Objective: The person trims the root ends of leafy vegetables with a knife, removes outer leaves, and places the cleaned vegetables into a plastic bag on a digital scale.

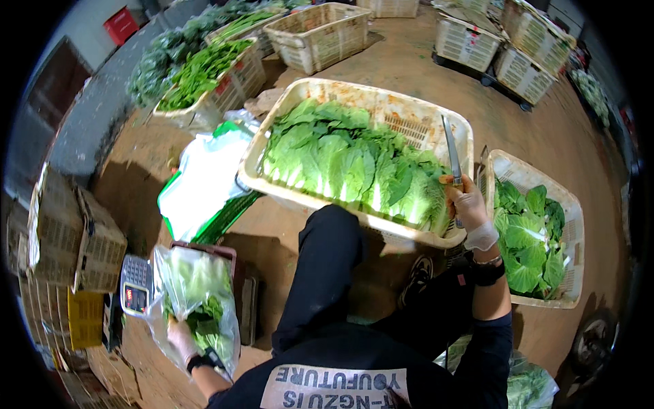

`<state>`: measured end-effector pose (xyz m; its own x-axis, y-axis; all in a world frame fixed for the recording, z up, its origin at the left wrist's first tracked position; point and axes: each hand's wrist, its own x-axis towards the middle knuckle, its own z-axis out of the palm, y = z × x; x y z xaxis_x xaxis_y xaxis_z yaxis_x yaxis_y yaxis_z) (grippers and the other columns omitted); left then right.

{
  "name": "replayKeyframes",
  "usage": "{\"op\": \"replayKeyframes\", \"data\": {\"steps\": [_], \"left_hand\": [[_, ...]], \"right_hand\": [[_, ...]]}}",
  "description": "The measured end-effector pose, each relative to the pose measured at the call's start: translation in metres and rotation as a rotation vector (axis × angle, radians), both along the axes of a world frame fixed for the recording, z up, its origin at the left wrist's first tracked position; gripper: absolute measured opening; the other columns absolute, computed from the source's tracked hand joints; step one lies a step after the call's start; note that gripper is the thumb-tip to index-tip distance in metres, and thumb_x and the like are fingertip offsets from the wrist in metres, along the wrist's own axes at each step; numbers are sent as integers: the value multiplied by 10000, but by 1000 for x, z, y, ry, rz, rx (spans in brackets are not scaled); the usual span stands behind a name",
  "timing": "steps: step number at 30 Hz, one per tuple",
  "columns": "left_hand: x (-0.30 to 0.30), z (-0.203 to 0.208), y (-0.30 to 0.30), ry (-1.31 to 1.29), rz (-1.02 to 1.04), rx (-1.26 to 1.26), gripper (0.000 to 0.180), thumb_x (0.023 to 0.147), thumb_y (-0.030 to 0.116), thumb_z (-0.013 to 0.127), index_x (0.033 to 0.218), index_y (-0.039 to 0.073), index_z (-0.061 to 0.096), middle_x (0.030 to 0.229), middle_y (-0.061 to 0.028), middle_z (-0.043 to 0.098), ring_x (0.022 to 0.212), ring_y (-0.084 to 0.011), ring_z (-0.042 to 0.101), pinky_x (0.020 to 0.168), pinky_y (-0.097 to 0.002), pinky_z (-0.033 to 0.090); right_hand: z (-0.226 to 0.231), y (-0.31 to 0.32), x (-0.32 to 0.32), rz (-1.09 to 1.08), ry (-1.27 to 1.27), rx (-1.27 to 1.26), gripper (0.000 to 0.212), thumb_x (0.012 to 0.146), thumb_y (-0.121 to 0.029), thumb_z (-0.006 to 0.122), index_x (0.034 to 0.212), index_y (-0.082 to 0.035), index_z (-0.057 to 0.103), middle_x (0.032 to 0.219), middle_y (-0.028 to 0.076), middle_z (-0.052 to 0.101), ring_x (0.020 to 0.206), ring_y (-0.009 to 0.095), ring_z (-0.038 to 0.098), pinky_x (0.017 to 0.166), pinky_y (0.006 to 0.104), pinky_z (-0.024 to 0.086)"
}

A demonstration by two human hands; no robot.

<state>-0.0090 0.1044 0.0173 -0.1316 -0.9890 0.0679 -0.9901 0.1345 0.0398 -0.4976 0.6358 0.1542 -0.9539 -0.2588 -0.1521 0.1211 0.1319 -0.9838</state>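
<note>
My right hand (470, 208), in a clear glove, is closed round the handle of a knife (452, 146). Its blade points up and away, over the right end of a big cream crate (436, 114). Rows of leafy green cabbages (340, 160) lie in that crate. At the lower left, my gloved left hand (182, 341) grips the near side of a clear plastic bag (178, 278). Leafy greens (208, 317) show inside the bag, which rests on a scale with a grey keypad (137, 274). The plastic partly covers my left fingers.
Right of my knee stands a smaller crate (579, 252) of loose green leaves. A white-and-green packet of bags (208, 177) lies left of the big crate. More crates (320, 44) stand farther back, and stacked boxes (102, 238) line the left. Another bag of greens (531, 382) sits behind my right arm.
</note>
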Motion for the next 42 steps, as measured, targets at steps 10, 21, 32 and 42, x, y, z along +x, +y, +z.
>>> {"op": "replayKeyframes", "data": {"steps": [10,21,32,42], "left_hand": [[-394,198,88,946,-884,616,210,850,153,531,923,-16,633,877,-75,636,824,-142,574,762,-254,424],[-875,-48,156,-206,-1225,297,497,826,423,468,1142,58,586,1193,-157,563,1093,-316,535,891,-390,423],[-811,33,180,156,-1253,867,620,653,280,735,1164,-12,541,1129,-166,591,1010,-239,563,884,-332,437],[-652,196,320,762,-1840,825,873,586,35,779,1339,60,339,1265,-117,505,1176,-193,469,1008,-297,365]], "right_hand": [[18,16,-10,-178,-15,-216,308,862,-150,557,1145,-36,519,618,-19,478,455,66,419,408,204,346],[17,58,-44,-450,-91,116,240,817,-75,559,1051,-31,588,595,-49,469,488,28,408,443,192,327],[23,55,-41,-390,-148,37,303,811,-60,567,1113,-38,581,575,-64,447,493,14,382,450,180,313],[27,50,-38,-401,143,-36,387,771,-188,666,1117,-36,582,644,8,593,559,75,546,514,238,438]]}}
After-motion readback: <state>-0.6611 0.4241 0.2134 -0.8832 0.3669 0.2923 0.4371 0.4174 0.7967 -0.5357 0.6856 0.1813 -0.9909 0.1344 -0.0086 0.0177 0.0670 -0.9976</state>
